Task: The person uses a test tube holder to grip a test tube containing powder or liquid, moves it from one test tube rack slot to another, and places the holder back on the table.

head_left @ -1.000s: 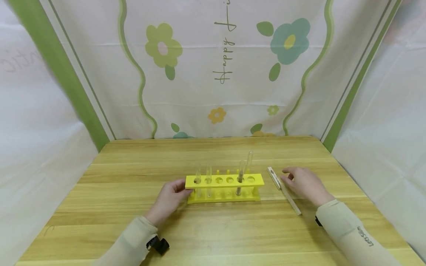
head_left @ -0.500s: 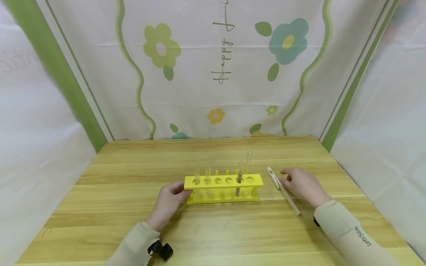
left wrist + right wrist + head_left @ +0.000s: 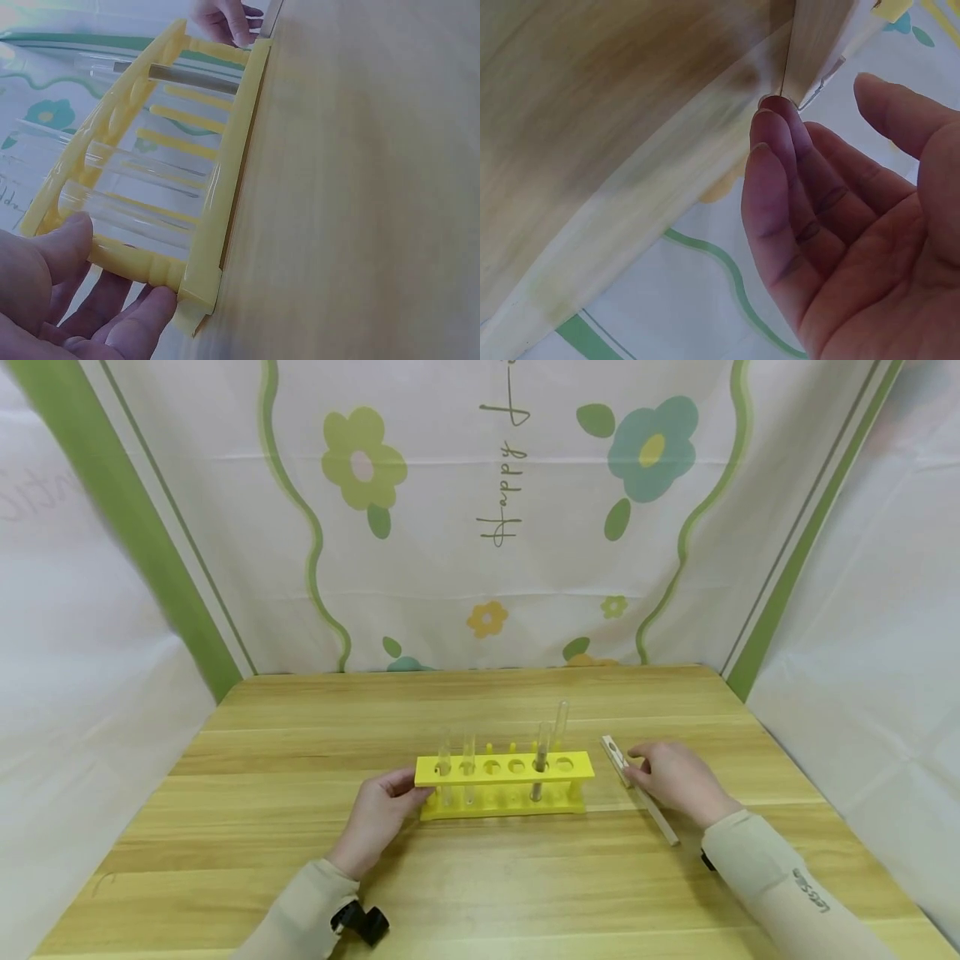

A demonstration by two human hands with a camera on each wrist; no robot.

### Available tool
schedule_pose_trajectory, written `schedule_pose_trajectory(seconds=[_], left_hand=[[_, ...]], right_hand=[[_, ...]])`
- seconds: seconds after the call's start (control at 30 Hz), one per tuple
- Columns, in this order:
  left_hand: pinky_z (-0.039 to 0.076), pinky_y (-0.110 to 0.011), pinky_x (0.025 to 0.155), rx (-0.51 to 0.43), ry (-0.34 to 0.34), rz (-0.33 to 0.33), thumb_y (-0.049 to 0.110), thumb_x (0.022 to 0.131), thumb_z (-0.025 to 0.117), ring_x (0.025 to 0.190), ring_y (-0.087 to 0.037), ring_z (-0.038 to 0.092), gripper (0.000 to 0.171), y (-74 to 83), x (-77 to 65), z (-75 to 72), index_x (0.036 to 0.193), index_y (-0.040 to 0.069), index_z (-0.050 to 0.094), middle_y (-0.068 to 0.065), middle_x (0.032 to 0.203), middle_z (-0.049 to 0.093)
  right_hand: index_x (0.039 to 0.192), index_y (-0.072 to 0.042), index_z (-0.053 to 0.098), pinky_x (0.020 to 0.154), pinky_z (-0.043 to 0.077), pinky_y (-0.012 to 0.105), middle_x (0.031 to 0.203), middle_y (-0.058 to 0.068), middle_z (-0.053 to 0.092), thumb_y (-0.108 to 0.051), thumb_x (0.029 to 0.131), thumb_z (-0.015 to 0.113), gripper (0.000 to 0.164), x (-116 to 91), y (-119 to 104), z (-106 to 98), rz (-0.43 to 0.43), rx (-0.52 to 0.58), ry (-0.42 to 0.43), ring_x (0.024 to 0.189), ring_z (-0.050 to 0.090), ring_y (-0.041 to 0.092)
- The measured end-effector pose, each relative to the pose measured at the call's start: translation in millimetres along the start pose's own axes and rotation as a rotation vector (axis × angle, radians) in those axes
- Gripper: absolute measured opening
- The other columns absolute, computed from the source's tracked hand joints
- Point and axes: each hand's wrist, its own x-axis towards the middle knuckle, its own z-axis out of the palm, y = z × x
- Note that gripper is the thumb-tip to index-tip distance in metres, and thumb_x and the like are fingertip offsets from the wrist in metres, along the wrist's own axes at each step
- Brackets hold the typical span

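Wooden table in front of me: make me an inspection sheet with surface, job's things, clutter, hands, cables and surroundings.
Surface: wooden table, striped grain.
Rack: yellow test tube rack, upright on the table.
Tubes: two clear tubes in the rack's left holes; a tube with dark contents toward the right; a fourth tube rising behind the right end.
Clamp: wooden clamp, lying right of the rack.
Clutter: nothing seen.
Left hand: grips the rack's left end.
Right hand: at the clamp, thumb apart from the fingers.
Cables: nothing seen.
Surroundings: pale curtain with printed flowers behind the table.
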Motion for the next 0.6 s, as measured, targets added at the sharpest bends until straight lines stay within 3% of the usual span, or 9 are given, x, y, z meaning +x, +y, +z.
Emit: schedule_pose_trajectory(seconds=[0.43,0.6], left_hand=[[0.054,-0.035,0.086,0.035,-0.014,-0.010,0.010,0.091,0.072,0.107,-0.019,0.063,0.025,1.8,2.1,-1.7,0.116,0.013,0.074,-0.004,0.114,0.070],[0.053,-0.035,0.087,0.030,-0.019,-0.017,0.011,0.091,0.073,0.107,-0.019,0.063,0.025,1.8,2.5,-2.3,0.116,0.013,0.074,-0.004,0.114,0.070]], right_hand=[[0.110,0.000,0.072,0.055,0.047,0.032,0.081,0.003,0.068,-0.027,0.089,0.076,0.034,4.3,-4.8,3.7,0.034,-0.002,-0.016,0.063,0.056,0.013],[0.112,-0.001,0.072,0.063,0.051,0.040,0.089,0.007,0.070,-0.025,0.088,0.076,0.034,5.2,-6.1,3.4,0.046,-0.025,-0.012,0.071,0.058,0.017]])
